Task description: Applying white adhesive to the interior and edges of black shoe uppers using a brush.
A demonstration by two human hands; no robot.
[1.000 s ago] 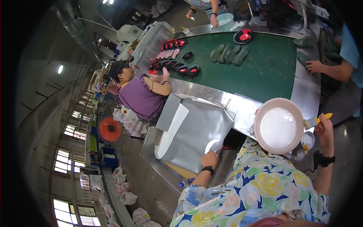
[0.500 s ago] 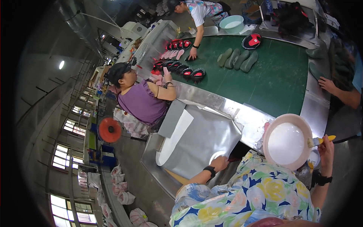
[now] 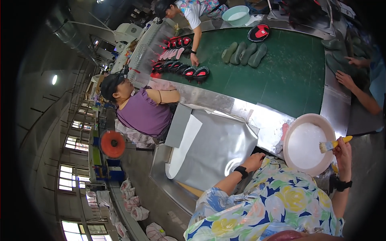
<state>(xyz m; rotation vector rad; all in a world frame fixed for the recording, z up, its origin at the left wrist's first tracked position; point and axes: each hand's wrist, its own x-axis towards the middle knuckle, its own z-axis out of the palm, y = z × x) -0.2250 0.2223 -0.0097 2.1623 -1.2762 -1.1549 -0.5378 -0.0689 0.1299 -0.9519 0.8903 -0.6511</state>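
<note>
My right hand (image 3: 342, 148) grips the brush (image 3: 334, 143) by its yellow handle; light, stiff, bristles soft over the white bowl (image 3: 307, 145). Left hand (image 3: 254, 161) rests loosely curled, empty, at the metal sheet (image 3: 219, 150).

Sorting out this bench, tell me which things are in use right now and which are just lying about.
In use: right hand holding brush, white bowl, left hand at metal sheet.
Lying about: green soles, orange fan, teal basin.

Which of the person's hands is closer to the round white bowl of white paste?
The right hand: it holds a yellow-handled brush over the bowl. The left hand rests away beside the silvery sheet.
</note>
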